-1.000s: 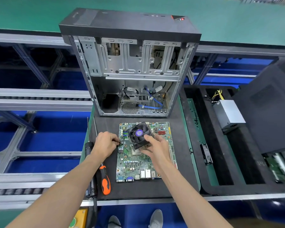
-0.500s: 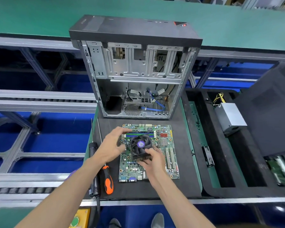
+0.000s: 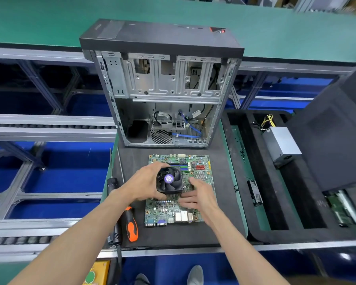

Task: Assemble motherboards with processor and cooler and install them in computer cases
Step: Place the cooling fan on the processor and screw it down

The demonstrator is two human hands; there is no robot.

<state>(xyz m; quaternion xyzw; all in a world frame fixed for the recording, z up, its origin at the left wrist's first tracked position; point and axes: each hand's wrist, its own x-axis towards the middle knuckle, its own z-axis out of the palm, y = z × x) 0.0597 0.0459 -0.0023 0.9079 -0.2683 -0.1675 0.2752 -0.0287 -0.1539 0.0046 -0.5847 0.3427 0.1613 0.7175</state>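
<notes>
**Cooler on the board, left hand around it**

While my left hand curls around the cooler, thumb along its near edge and fingers wrapped over its far side, my right hand lies beside it with the fingers stretched out and relaxed, grasping nothing. Those fingers point left toward the cooler's base, their tips at the metal fins that show under the fan; I cannot tell whether they press on the fins or only touch them. Both my forearms reach in from the bottom of the view, the left coming from the lower left and the right from the lower right, converging on the board.

The cooler sits over the middle of the board, its black fan facing up with a purple label at the hub. The board lies flat on the black mat, its port side toward me. Just past its far edge the case stands with its side open toward me, cables hanging loose inside.

To the left of the board, two screwdrivers lie along the mat's edge: one with an orange handle beside my left wrist, and a black one further left. To the right, a power supply rests in a black tray.
</notes>
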